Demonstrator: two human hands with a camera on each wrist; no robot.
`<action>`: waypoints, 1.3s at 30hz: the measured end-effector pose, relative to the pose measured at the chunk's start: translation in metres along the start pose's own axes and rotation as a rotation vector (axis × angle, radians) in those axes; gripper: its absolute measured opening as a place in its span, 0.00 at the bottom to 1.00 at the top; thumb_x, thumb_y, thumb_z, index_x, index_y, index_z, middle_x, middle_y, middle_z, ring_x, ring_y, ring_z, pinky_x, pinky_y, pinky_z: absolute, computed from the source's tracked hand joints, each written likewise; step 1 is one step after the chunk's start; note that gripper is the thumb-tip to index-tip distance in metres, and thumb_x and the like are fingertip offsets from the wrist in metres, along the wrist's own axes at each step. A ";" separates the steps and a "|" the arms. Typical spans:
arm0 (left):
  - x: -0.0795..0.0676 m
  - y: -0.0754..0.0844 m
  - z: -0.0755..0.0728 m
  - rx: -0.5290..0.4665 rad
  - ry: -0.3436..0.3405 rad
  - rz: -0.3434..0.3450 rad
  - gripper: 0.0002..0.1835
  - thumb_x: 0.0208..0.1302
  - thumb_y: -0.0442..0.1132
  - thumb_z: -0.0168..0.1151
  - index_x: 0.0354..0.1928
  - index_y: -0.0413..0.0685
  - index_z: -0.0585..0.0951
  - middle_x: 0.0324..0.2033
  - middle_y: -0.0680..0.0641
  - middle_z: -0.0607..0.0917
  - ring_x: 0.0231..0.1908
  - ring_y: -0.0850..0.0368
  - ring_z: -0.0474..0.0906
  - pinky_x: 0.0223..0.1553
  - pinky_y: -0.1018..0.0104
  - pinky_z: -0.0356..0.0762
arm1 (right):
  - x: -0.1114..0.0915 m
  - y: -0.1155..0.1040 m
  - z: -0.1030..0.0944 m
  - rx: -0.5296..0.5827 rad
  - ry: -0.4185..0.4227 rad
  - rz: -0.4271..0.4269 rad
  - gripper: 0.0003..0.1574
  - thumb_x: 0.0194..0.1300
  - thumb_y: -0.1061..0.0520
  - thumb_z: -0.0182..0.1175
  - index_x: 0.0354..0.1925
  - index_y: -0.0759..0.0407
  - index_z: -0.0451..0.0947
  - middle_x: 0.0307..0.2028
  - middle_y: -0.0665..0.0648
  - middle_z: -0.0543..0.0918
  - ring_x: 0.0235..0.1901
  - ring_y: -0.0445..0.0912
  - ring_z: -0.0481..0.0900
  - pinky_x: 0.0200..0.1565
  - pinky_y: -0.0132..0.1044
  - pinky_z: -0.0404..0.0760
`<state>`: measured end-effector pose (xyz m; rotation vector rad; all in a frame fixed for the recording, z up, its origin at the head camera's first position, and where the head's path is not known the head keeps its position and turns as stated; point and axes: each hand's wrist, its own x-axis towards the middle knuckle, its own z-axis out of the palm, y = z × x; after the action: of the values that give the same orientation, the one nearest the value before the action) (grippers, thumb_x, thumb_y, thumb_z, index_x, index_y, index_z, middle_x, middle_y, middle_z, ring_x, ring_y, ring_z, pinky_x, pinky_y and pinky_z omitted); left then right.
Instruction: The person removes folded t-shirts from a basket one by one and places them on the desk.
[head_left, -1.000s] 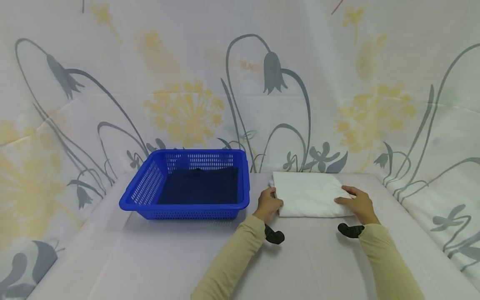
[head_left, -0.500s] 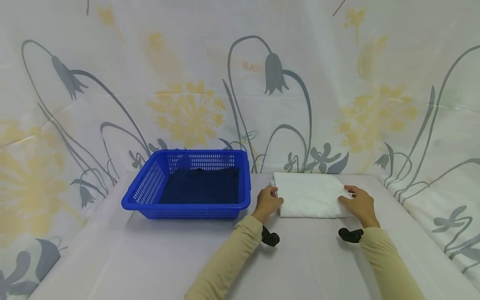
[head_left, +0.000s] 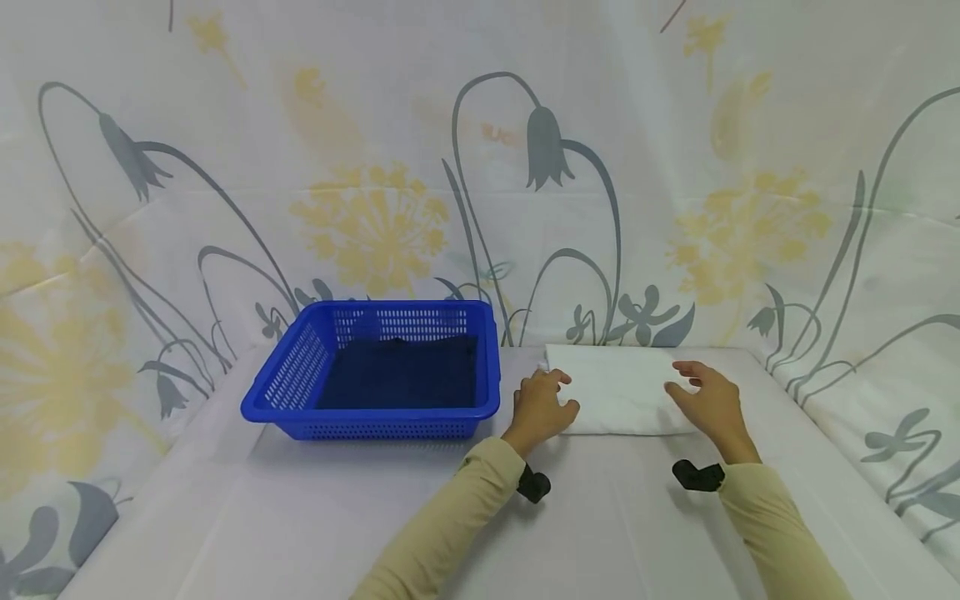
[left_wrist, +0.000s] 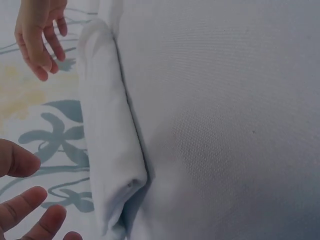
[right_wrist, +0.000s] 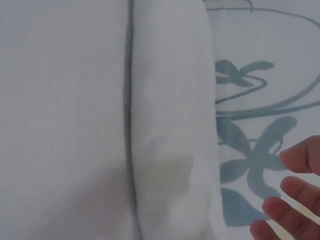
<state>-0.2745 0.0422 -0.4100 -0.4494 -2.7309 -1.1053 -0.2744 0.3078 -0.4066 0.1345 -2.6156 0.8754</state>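
Note:
A folded white cloth [head_left: 618,392] lies flat on the table, right of the basket; whether it is a garment or a towel I cannot tell. My left hand [head_left: 542,407] hovers at its left edge with fingers spread and slightly bent. Over the right edge is my right hand [head_left: 707,404], thumb and fingers apart. Neither hand holds anything. In the left wrist view the folded layers of the white cloth [left_wrist: 107,130] show at one corner, and a gap separates the fingers [left_wrist: 22,207] from it. The right wrist view likewise has the fingers [right_wrist: 290,215] apart from the cloth [right_wrist: 172,110].
A blue plastic basket [head_left: 300,414] with perforated walls stands on the left, with dark navy cloth [head_left: 401,372] lying flat inside. The table has a white cover [head_left: 337,517]. Behind it hangs a flower-printed curtain [head_left: 375,125]. Black wrist devices [head_left: 534,483] jut from both sleeves.
Both hands have come off the white cloth's side edges and lifted slightly, the fingers spreading. The cloth and the basket stay in place.

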 end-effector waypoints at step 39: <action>-0.056 0.007 -0.088 0.163 0.015 0.353 0.10 0.60 0.40 0.63 0.43 0.49 0.80 0.35 0.52 0.76 0.37 0.54 0.69 0.37 0.62 0.67 | -0.027 -0.119 -0.017 0.138 -0.017 -0.182 0.24 0.64 0.54 0.63 0.57 0.60 0.76 0.47 0.62 0.83 0.46 0.59 0.81 0.43 0.55 0.76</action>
<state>-0.2161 -0.0272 -0.3572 -0.8519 -2.5646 -0.7867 -0.2193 0.2220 -0.3377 0.4117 -2.5092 0.9924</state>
